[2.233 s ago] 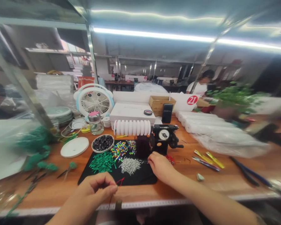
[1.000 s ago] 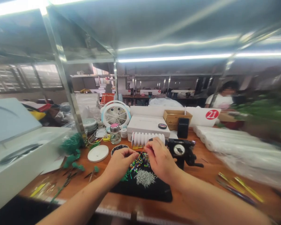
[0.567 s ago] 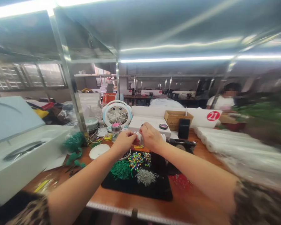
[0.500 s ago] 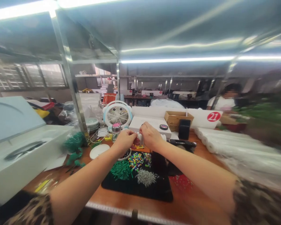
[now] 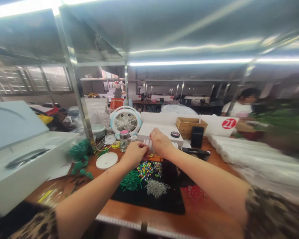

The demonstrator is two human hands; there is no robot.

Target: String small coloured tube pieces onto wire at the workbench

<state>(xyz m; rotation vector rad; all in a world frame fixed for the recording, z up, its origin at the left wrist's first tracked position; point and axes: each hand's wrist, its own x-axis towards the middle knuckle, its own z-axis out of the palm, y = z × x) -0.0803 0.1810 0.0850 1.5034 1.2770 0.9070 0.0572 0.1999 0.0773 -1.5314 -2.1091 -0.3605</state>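
Small white spools [image 5: 147, 143] sit between my two hands, above the far edge of a black mat [image 5: 164, 203]. My left hand [image 5: 136, 154] is closed, its thumb and fingers pinched at the spools' lower left side. Curled around their right side is my right hand [image 5: 160, 142], closed too; its fingertips are partly hidden. On the mat below lie green strips [image 5: 131, 181], multicoloured beads [image 5: 145, 170] and a pile of small silvery pieces [image 5: 156, 188].
A white lid [image 5: 106, 161], a glass jar [image 5: 124, 141] and a fan [image 5: 126, 122] stand left of my hands. Behind are a white box [image 5: 142, 129] and a cardboard box [image 5: 185, 127]. White rolls [image 5: 239, 152] lie right. A person [image 5: 246, 103] is beyond.
My left hand has moved slightly down, and the white spools show more clearly between my hands. My right hand stays nearly in place. The view has shifted slightly.
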